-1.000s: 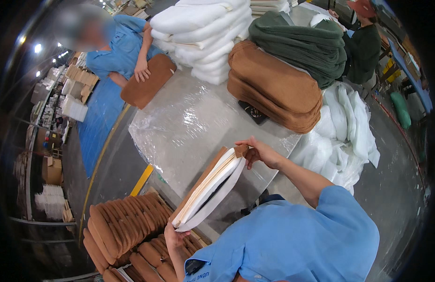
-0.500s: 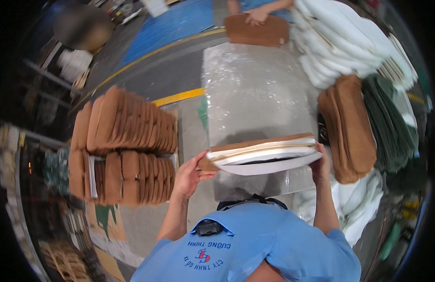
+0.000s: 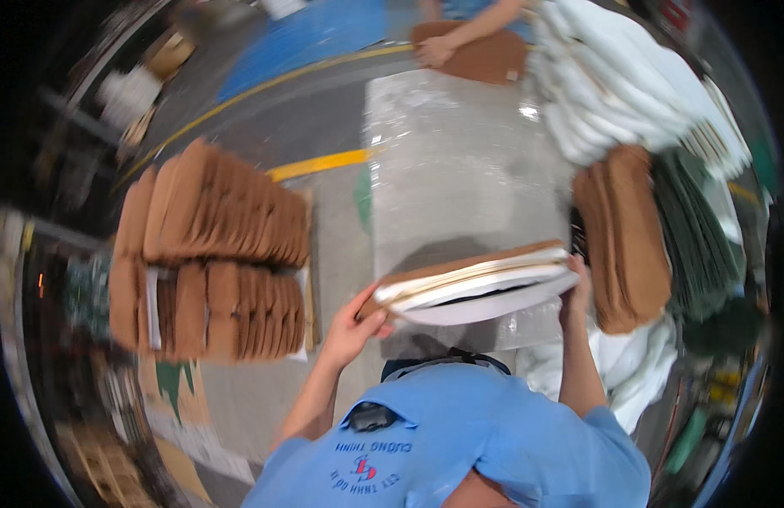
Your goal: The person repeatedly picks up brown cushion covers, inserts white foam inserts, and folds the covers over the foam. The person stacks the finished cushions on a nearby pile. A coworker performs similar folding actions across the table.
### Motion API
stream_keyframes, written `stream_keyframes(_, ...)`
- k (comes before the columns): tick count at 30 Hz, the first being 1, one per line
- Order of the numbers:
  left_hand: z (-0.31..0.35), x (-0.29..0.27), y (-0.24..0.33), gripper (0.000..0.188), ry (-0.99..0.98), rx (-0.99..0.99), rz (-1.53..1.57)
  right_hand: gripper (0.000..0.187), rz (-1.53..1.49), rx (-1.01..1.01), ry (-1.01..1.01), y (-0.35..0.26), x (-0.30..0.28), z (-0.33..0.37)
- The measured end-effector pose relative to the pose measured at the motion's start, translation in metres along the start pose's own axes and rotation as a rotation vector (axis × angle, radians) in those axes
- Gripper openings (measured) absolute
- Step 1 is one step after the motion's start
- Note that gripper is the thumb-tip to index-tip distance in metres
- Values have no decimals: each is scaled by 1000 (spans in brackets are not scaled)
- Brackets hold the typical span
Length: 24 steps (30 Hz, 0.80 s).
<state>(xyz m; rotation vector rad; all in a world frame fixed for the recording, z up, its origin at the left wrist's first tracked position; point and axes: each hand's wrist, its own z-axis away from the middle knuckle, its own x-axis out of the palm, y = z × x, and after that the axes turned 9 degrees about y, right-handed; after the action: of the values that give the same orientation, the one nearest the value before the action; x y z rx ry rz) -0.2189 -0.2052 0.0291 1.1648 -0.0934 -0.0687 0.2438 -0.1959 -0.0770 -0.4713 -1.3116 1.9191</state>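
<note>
Between my two hands is a long brown fabric-covered cushion (image 3: 476, 288), held near my waist over the table. Its near edge shows white layers, tan strips and a dark narrow gap. My left hand (image 3: 355, 328) grips its left end, thumb on the near side. My right hand (image 3: 575, 284) holds the opposite end, its fingers partly hidden behind it. Under the cushion lies the plastic-covered table (image 3: 459, 169). Another person's hand (image 3: 436, 52) rests on a brown piece (image 3: 481, 55) at the table's far end.
Stacked brown cushions (image 3: 222, 245) stand on the left. Brown covers (image 3: 624, 241) and dark green covers (image 3: 696, 237) are piled to the right. White padded pieces (image 3: 612, 72) lie at the far right, and white soft material (image 3: 629, 360) sits beside my right forearm.
The held cushion has tilted, its left end a little lower and nearer me. At the far end, the other person's hand and brown piece have shifted.
</note>
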Motion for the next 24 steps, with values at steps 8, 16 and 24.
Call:
stream_keyframes(8,27,10,-53,62,-101,18,-386,50,-40,-119,-19,-12,28,3)
stream_keyframes(16,14,12,5,64,-195,124,-730,70,-134,-48,60,-25,37,11)
stream_keyframes(24,-33,1,4,92,-615,429,-825,61,0,-54,146,-49,56,60)
